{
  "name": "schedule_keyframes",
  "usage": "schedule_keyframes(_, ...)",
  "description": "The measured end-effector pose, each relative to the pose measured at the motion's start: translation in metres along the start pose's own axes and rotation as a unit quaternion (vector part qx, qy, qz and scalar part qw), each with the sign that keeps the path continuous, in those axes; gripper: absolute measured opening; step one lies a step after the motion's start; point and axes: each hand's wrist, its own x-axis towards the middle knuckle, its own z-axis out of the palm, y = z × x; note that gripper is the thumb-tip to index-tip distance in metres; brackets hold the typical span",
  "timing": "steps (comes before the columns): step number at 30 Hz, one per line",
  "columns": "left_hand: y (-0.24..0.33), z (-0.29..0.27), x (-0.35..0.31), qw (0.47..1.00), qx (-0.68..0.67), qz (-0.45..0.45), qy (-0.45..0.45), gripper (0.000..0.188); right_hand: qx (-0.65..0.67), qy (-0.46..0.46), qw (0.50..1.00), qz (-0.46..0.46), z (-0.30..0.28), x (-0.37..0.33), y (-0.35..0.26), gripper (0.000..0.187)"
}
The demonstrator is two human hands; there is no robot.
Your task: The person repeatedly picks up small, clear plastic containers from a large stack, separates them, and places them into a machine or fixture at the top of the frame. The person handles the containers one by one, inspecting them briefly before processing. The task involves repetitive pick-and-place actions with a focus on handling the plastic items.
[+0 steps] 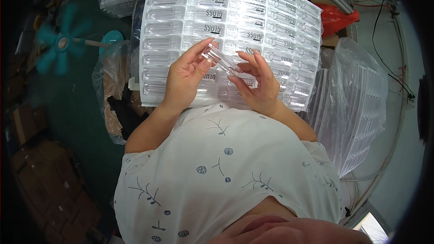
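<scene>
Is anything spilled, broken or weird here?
Nothing looks spilled or broken. One clear plastic tube is out of line: the left hand and right hand hold it tilted above the translucent plastic tray, where similar tubes lie in rows.

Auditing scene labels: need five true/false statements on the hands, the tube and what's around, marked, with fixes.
1. The left hand and right hand are both at a clear tube. True.
2. The tray has just one row of pieces. False: the tray has many rows.
3. A fan stands left of the tray. True.
4. A red bag lies left of the tray. False: the red bag is at its right side.
5. The person's shirt is plain. False: the shirt is white with dark twig and round motifs.
</scene>
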Motion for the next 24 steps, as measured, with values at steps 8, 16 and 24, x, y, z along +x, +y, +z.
schedule_keyframes(8,0.0003,0.0017,0.0012,1.000,-0.003,-0.001,-0.004,0.041,0.030,0.005,0.999,0.018,-0.0029,-0.0038,0.0009,0.072)
schedule_keyframes(16,0.0009,0.0020,0.0028,1.000,-0.007,0.016,-0.023,0.042,-0.021,0.015,0.999,-0.028,-0.0032,-0.0024,0.0016,0.071)
schedule_keyframes(24,-0.0027,-0.0032,0.0059,0.990,-0.133,-0.007,-0.045,0.026,-0.053,0.009,0.997,-0.055,-0.0054,0.0006,0.0002,0.071)
